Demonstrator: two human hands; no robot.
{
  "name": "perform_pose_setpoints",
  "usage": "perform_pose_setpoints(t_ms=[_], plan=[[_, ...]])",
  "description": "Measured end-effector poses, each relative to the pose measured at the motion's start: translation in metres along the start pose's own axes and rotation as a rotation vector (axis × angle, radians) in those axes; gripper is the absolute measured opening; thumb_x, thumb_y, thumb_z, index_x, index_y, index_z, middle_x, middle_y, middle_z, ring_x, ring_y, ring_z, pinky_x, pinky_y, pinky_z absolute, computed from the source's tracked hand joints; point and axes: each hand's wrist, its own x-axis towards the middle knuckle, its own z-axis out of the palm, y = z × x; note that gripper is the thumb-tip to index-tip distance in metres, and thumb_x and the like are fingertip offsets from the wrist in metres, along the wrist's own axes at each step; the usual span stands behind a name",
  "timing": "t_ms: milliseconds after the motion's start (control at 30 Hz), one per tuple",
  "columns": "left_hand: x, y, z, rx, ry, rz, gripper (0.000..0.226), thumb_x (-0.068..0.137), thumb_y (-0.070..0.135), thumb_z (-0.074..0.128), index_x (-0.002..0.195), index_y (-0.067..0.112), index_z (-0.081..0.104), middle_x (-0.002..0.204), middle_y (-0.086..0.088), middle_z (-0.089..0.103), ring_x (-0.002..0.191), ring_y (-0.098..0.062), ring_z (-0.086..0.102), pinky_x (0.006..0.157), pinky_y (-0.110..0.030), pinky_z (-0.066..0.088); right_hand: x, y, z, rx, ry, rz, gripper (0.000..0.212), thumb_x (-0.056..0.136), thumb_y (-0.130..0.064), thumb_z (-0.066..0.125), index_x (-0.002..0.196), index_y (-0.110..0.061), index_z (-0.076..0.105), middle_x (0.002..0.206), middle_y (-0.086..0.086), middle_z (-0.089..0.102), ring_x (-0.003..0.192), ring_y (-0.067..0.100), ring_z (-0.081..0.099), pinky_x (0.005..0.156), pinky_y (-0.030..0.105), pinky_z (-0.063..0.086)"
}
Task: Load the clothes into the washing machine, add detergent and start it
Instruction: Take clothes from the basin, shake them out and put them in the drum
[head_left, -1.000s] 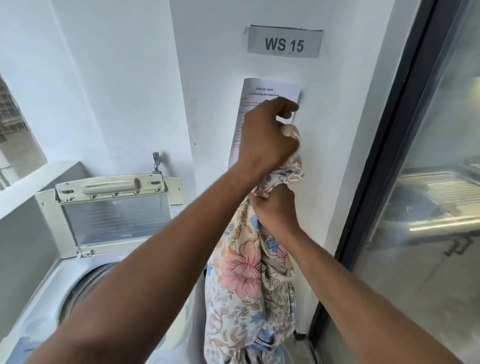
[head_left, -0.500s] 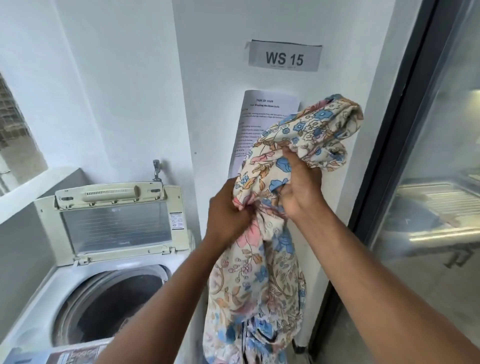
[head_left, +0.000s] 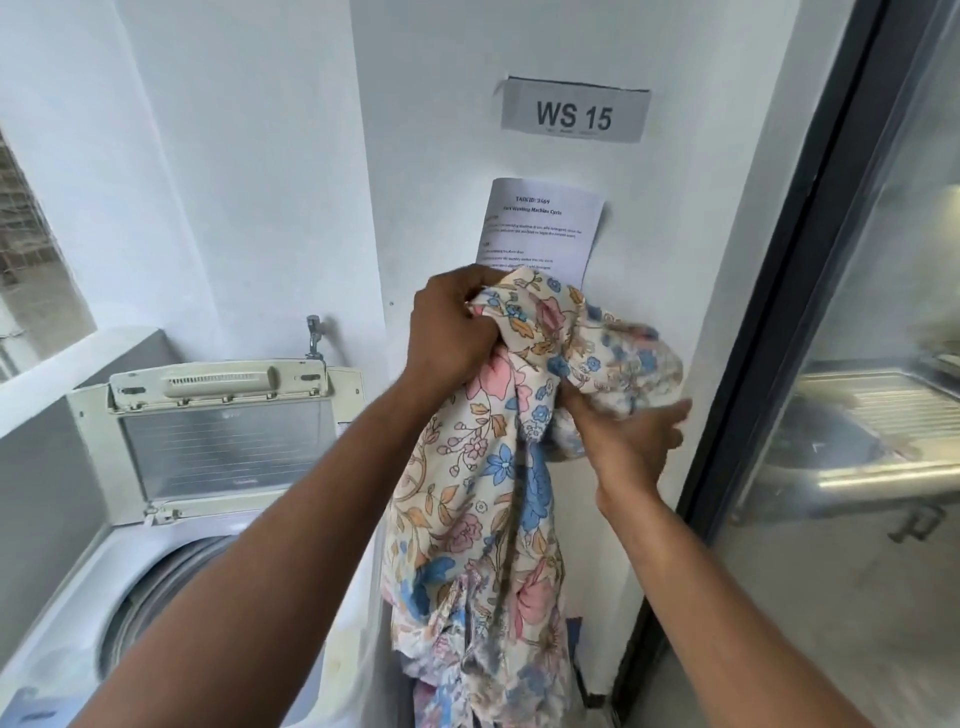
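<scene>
White top-load washing machine (head_left: 67, 613), lid (head_left: 223, 441) raised upright, drum opening (head_left: 156, 587) exposed, contents not discernible

Single head-worn view, facing forward and slightly down, close to the wall (head_left: 249, 156), wide-angle.

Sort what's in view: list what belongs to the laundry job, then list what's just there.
Belongs to the job:
- floral cloth, held by the left hand and right hand
- washing machine, its lid up
- drum opening
- instruction sheet

Just there:
- WS 15 sign
- wall tap
- glass door
</scene>
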Motion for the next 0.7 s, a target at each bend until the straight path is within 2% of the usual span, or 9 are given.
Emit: perform_pose_setpoints(t_ms=[67,167,233,300,367,467,567,633,700], plan=[[0.005,0.007,0.004,-0.040,-0.011,0.031,0.039,0.073,0.007,0.062,0.104,0.021,0.082,0.098,0.010,0.081,0.094,-0.008,0.077,0.083,-0.042,0.064,0.002,0.003,-0.002,0.031,-0.169,-0.215,0.135,0.061,-0.047,0.097,0.163,-0.039,0.009,0.148,0.001,0.051,0.129,0.018,0.060,0.105,0.049,0.053],[0.016,0.014,0.012,-0.056,0.017,0.041,0.033,0.075,0.007,0.066,0.101,0.021,0.082,0.094,0.010,0.081,0.091,-0.008,0.077,0.081,-0.043,0.064,-0.005,0.001,-0.010,0.066,-0.562,-0.354,0.101,0.075,-0.023,0.089,0.155,-0.044,0.032,0.115,-0.031,0.067,0.101,-0.011,0.067,0.094,0.037,0.058],[0.023,0.019,0.018,-0.059,0.034,0.039,0.037,0.071,0.006,0.063,0.099,0.021,0.081,0.092,0.009,0.081,0.089,-0.010,0.077,0.080,-0.043,0.064,-0.013,-0.003,-0.012,0.080,-0.757,-0.396,0.086,0.075,-0.021,0.079,0.149,-0.038,0.039,0.111,-0.030,0.069,0.102,-0.009,0.067,0.090,0.030,0.057],[0.027,0.027,0.025,-0.057,0.012,0.056,0.040,0.069,0.006,0.061,0.101,0.021,0.081,0.093,0.009,0.081,0.091,-0.009,0.076,0.083,-0.041,0.063,-0.023,-0.004,-0.005,0.061,-0.821,-0.438,0.075,0.072,-0.020,0.081,0.138,-0.037,0.049,0.119,-0.020,0.071,0.110,-0.002,0.067,0.093,0.025,0.055],[0.026,0.037,0.035,-0.050,-0.075,0.108,0.041,0.070,0.004,0.064,0.105,0.020,0.080,0.096,0.009,0.080,0.093,-0.007,0.076,0.085,-0.038,0.062,-0.029,-0.003,0.011,-0.017,-0.677,-0.492,0.063,0.068,-0.027,0.089,0.125,-0.034,0.063,0.114,-0.020,0.073,0.108,0.001,0.068,0.093,0.017,0.053],[0.017,0.051,0.047,-0.006,-0.237,0.216,0.048,0.070,0.005,0.067,0.114,0.020,0.078,0.099,0.008,0.079,0.094,-0.007,0.075,0.088,-0.031,0.061,-0.033,-0.005,0.030,-0.008,-0.346,-0.495,0.053,0.071,-0.016,0.091,0.121,-0.022,0.073,0.109,-0.022,0.069,0.101,0.002,0.068,0.075,-0.001,0.041],[0.008,0.050,0.039,-0.035,-0.311,0.268,0.060,0.072,-0.003,0.069,0.130,0.012,0.070,0.115,0.003,0.077,0.109,-0.005,0.071,0.099,-0.023,0.055,-0.022,-0.009,0.037,0.067,-0.223,-0.389,0.045,0.079,-0.006,0.080,0.121,-0.019,0.073,0.115,-0.012,0.070,0.112,0.011,0.067,0.084,0.011,0.049],[-0.003,0.042,0.028,-0.092,-0.285,0.310,0.069,0.072,-0.012,0.071,0.138,0.005,0.063,0.133,-0.005,0.071,0.126,-0.011,0.065,0.110,-0.026,0.049,-0.014,-0.017,0.038,0.122,-0.143,-0.337,0.047,0.083,-0.011,0.078,0.128,-0.018,0.069,0.126,-0.004,0.071,0.116,0.013,0.066,0.098,0.027,0.054],[-0.022,0.028,0.021,-0.170,-0.238,0.286,0.073,0.076,-0.016,0.075,0.144,0.000,0.055,0.144,-0.012,0.063,0.137,-0.019,0.059,0.117,-0.036,0.045,-0.005,-0.024,0.040,0.310,-0.055,-0.230,0.046,0.084,-0.011,0.077,0.129,-0.014,0.067,0.126,0.002,0.072,0.113,0.018,0.069,0.097,0.034,0.060]])
